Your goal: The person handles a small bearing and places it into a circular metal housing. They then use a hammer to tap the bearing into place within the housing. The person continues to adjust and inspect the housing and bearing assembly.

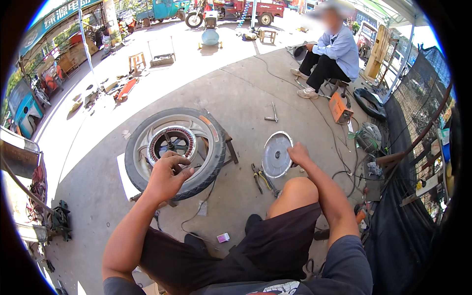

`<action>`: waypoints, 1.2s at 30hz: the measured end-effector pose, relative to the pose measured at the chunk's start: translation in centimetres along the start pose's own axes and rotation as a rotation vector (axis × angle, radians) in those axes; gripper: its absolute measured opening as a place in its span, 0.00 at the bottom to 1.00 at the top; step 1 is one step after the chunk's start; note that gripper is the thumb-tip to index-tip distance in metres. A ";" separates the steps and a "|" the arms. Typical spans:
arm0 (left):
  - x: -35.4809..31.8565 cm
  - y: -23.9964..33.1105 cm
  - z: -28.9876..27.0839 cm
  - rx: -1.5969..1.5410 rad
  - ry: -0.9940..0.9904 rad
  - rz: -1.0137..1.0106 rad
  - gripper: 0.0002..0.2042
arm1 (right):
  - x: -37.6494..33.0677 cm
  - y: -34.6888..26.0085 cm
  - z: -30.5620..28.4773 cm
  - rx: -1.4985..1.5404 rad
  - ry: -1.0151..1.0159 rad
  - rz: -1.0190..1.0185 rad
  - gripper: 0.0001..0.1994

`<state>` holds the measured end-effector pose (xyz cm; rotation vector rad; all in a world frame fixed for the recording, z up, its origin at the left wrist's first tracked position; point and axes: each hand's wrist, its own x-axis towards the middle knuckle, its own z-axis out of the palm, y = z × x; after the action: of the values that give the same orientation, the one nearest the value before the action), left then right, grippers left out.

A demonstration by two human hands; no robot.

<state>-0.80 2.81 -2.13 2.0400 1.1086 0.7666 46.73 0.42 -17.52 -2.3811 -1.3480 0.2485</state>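
Observation:
A motor wheel with a black tyre [132,162] lies flat on a low wooden stool, its hub open with copper-coloured windings [191,142] round the inside and an axle [169,139] standing up. Over the near side of the wheel hovers my left hand [169,174], fingers loosely bent and thumb apart, with nothing seen in it. My right hand [299,154] grips the right rim of a round silver hub cover [275,160], which is tilted up beside my knee. Pliers with yellow-and-black handles [257,178] lie on the ground near the cover.
A T-shaped wrench [273,117] lies beyond the cover. At the upper right a person [337,51] sits on a stool, near an orange machine [340,108] and a black tyre [369,104]. Cables [339,142] trail over the concrete. A small pink box [223,238] lies by my feet.

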 end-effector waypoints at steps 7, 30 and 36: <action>0.5 -1.7 -0.1 0.049 0.008 -0.014 0.15 | -0.6 -7.2 -9.1 0.123 -0.146 -0.040 0.19; 2.7 -2.3 2.3 -0.021 -0.129 -0.123 0.17 | -5.5 -8.7 -8.7 0.935 -0.092 0.004 0.17; 3.2 -2.1 3.0 -0.032 -0.157 -0.110 0.17 | -5.6 -9.3 -8.6 0.986 -0.148 -0.035 0.18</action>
<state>2.00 5.60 -4.97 1.9588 1.1017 0.5559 39.45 -2.18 -6.04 -1.5185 -0.9714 0.8614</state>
